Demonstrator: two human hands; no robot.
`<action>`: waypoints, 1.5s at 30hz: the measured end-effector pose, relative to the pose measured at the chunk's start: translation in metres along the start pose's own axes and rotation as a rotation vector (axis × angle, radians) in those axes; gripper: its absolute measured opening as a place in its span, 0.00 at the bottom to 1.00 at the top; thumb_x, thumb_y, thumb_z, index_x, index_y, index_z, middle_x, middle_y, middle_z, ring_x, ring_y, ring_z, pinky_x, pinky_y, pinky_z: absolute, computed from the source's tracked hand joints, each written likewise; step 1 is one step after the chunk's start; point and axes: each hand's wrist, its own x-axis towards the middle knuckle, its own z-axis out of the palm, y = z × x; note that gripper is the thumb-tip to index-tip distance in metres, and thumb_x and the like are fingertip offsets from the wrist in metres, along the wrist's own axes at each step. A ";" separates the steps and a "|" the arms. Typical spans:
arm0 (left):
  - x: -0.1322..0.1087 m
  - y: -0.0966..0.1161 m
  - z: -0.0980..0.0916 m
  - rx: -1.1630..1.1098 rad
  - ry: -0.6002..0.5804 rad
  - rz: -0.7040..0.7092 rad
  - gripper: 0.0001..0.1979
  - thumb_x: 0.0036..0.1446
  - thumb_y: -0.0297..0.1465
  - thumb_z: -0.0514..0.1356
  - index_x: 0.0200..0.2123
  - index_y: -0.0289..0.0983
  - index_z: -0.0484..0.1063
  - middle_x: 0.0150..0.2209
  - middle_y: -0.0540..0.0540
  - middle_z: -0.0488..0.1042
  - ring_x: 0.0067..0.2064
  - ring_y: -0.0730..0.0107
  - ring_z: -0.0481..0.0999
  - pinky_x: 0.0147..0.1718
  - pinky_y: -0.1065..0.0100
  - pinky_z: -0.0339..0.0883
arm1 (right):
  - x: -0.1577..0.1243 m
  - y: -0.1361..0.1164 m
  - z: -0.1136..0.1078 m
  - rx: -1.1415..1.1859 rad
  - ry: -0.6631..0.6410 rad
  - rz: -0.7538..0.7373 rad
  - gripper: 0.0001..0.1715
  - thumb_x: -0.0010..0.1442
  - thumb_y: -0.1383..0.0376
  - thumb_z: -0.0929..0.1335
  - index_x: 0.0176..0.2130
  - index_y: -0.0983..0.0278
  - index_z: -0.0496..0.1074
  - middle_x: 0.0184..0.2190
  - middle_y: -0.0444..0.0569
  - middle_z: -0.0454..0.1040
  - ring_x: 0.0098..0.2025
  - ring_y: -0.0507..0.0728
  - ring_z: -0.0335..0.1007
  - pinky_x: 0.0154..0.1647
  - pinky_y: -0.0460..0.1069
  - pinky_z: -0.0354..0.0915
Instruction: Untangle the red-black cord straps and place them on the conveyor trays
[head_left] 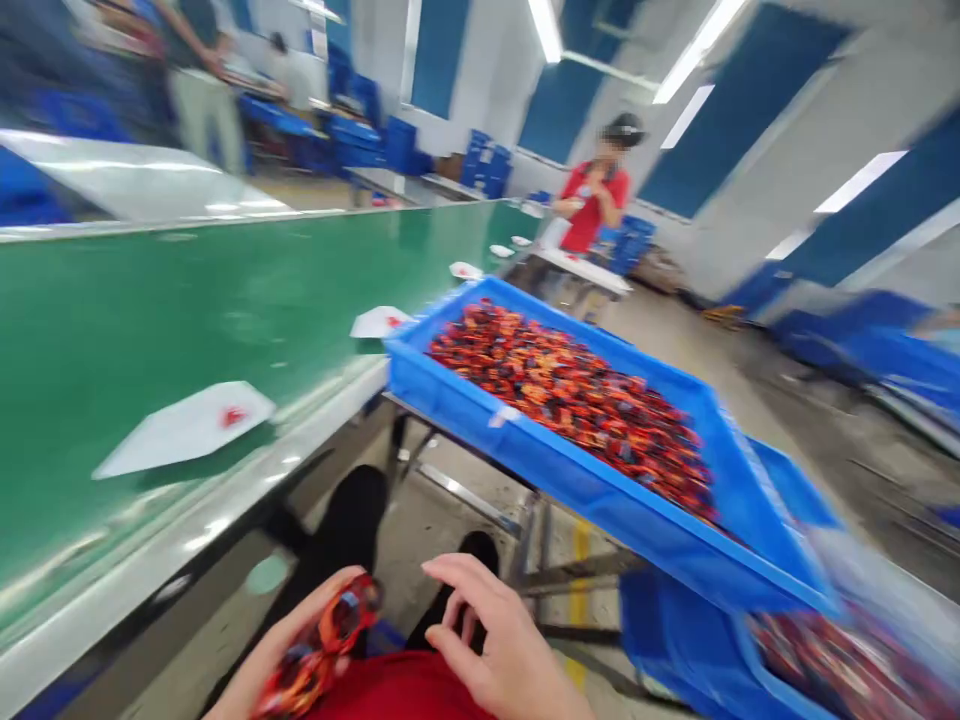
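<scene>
I note a white card (169, 432) bearing a red item (233, 415) on the green belt (225, 320). The left hand (289, 632) has its grip curled round red-orange pieces (337, 628), their row slanting up-right. The right hand (491, 625), fingers parted, unloaded, stands right of them, nearer the blue tray (570, 475), heaped with similar pieces (570, 385).

Glossy red, orange and black pieces (346, 614) lie cupped in the left hand (288, 632).
</scene>
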 end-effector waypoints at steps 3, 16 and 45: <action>-0.012 -0.006 -0.003 -0.235 -0.024 -0.051 0.22 0.35 0.25 0.70 0.39 0.38 0.76 0.36 0.46 0.78 0.27 0.70 0.76 0.20 0.75 0.69 | 0.030 -0.001 0.046 -0.012 -0.136 -0.077 0.34 0.55 0.68 0.66 0.59 0.52 0.58 0.60 0.48 0.58 0.40 0.51 0.70 0.41 0.47 0.69; -0.027 0.010 -0.026 -0.574 -0.095 0.018 0.14 0.53 0.37 0.61 0.36 0.31 0.74 0.29 0.43 0.77 0.22 0.72 0.74 0.18 0.73 0.71 | 0.069 -0.017 0.084 -0.012 -0.166 -0.281 0.20 0.60 0.62 0.65 0.53 0.59 0.65 0.47 0.50 0.68 0.32 0.51 0.67 0.31 0.47 0.67; -0.032 0.011 -0.032 -0.610 -0.127 0.050 0.10 0.53 0.35 0.61 0.35 0.34 0.72 0.30 0.47 0.76 0.27 0.69 0.77 0.15 0.74 0.68 | 0.075 -0.001 0.093 0.646 -0.160 0.042 0.23 0.56 0.62 0.70 0.52 0.59 0.67 0.49 0.52 0.69 0.42 0.54 0.67 0.30 0.44 0.67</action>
